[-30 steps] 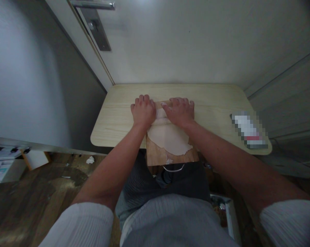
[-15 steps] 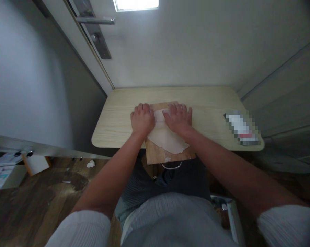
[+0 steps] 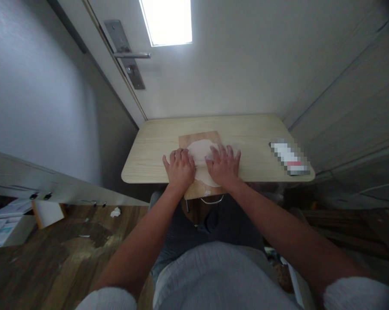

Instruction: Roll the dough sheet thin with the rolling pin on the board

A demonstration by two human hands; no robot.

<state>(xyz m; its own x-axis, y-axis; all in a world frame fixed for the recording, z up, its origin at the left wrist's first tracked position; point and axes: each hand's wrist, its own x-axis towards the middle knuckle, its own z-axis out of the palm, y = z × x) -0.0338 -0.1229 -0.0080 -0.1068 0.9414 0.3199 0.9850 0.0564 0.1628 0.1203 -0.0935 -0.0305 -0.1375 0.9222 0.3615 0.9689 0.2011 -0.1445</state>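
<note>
A thin, pale sheet of rolled-out dough [image 3: 200, 150] lies on a small wooden board [image 3: 197, 189], whose near end sticks out past the table edge. My left hand [image 3: 180, 168] rests palm down at the dough's left side, fingers stretched forward and spread. On the right part of the dough, my right hand [image 3: 224, 165] lies palm down with its fingers fanned out. Between the two palms runs a faint pale band, perhaps a rolling pin, too blurred to make out. Whatever is under the palms is hidden.
The board lies on a light wood table [image 3: 252, 142] set against a door with a metal handle [image 3: 132, 55]. A blurred-out phone-like object [image 3: 289, 158] lies at the table's right end. Papers [image 3: 7, 224] and a crumpled white scrap [image 3: 115, 212] are at lower left.
Both hands have moved back toward my body, baring the far part of the dough and board. Their fingers are more spread. The camera view has tilted up slightly.
</note>
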